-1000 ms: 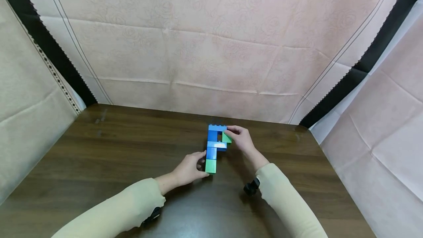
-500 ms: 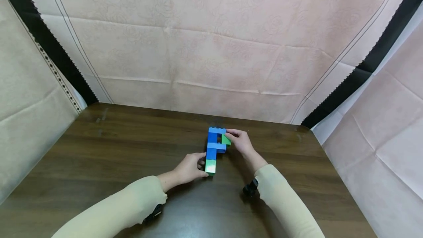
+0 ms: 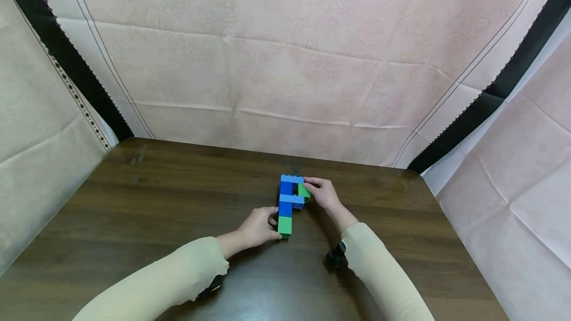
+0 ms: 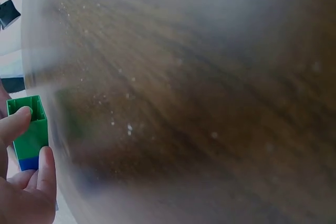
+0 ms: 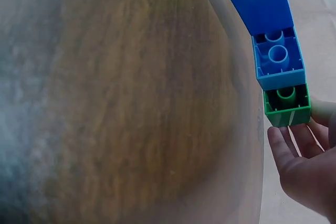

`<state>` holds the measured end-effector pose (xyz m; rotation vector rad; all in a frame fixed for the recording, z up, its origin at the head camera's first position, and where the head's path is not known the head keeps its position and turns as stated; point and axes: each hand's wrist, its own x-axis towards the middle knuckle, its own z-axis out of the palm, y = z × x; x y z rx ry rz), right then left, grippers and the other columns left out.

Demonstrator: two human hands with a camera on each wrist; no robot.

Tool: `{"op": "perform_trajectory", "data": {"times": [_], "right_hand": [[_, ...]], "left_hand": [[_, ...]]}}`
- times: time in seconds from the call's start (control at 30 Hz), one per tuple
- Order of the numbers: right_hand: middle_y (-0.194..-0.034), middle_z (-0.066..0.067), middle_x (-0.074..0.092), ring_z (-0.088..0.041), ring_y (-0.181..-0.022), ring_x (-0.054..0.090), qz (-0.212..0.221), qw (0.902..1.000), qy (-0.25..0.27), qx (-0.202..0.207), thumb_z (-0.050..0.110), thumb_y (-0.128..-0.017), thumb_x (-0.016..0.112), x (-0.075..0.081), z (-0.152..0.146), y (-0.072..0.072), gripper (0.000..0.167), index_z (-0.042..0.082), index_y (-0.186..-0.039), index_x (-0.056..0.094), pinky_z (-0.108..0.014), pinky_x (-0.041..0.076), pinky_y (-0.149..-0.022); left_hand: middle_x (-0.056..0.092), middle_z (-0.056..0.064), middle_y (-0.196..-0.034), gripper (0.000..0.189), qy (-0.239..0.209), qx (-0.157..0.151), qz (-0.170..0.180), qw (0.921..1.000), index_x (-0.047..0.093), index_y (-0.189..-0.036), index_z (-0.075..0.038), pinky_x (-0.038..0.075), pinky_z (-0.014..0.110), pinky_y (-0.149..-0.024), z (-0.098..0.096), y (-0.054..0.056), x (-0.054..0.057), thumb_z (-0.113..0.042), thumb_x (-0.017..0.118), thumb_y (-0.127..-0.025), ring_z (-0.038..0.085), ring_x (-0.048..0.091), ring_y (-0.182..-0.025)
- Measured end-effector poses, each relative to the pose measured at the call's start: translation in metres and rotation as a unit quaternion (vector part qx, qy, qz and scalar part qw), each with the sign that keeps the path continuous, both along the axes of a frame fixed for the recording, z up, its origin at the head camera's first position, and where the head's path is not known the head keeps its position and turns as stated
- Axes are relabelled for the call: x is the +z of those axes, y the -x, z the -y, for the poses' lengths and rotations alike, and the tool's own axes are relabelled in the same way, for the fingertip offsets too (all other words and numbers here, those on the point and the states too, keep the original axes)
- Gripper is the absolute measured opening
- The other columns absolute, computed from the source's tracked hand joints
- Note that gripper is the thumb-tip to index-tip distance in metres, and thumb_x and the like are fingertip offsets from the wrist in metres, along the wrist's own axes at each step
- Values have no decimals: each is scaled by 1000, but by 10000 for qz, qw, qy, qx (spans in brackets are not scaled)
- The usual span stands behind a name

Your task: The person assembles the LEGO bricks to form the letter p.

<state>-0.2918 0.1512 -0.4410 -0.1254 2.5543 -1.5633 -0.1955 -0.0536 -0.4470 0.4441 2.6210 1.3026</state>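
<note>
A joined figure of blue and green toy building blocks (image 3: 286,207) is held between both hands over the table, near its middle. My left hand (image 3: 258,227) grips the green block (image 3: 284,227) at the end nearest me. In the left wrist view, the thumb lies over that block's hollow underside (image 4: 37,107), with fingers along its side. My right hand (image 3: 323,193) pinches a smaller green block (image 3: 304,192) on the figure's far right side. In the right wrist view, fingers touch this green block (image 5: 287,106), beside a light blue block (image 5: 278,59) whose hollow underside shows.
The brown wood-grain table (image 3: 178,187) reaches to a pale patterned cloth (image 3: 267,63) hanging behind it. More cloth panels hang at both sides. A black camera (image 3: 335,255) sits at the right wrist, another camera (image 3: 210,286) at the left.
The block figure, held by both hands, has shifted slightly towards me. The right hand has come a little nearer and leftward with it. Both hands keep their hold.
</note>
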Motion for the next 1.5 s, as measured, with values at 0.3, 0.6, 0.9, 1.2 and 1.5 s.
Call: {"op": "perform_trajectory", "data": {"times": [0.3,0.6,0.9,1.2,1.5], "right_hand": [[-129,-15,58,-30,-121,51,-22,9999,-134,-24,19,-94,56,-6,0,0,32,8,-123,61,-45,43,-101],[-128,-15,58,-31,-123,50,-41,9998,-192,88,19,-93,58,-10,-1,-3,31,7,-122,62,-46,42,-102],[-127,-15,60,-30,-124,50,-20,9991,-404,100,18,-92,59,-12,-1,-3,30,7,-120,63,-45,42,-101],[-126,-15,60,-31,-123,50,12,9988,-478,69,18,-92,58,-14,-1,-5,29,7,-119,64,-46,42,-101],[-124,-15,61,-29,-121,52,-50,9987,-506,-75,18,-91,60,-12,-6,-6,29,6,-118,64,-44,43,-100]], "left_hand": [[60,23,-118,65,44,-42,34,10000,49,-126,11,55,35,-79,0,-3,-1,-7,80,-72,21,64,-88],[63,21,-113,64,123,-166,-48,9998,53,-122,11,55,36,-79,1,-5,-4,-14,82,-70,20,64,-87],[64,19,-110,64,172,-218,-71,9996,54,-120,10,54,36,-79,1,-4,-8,-16,83,-69,21,64,-89],[62,21,-109,61,293,-268,-218,9990,54,-119,12,54,34,-78,0,-10,-3,-14,81,-71,19,63,-87],[61,19,-112,67,702,-286,-20,9971,51,-123,10,52,40,-86,-7,-7,1,-20,81,-71,24,63,-97]]}}
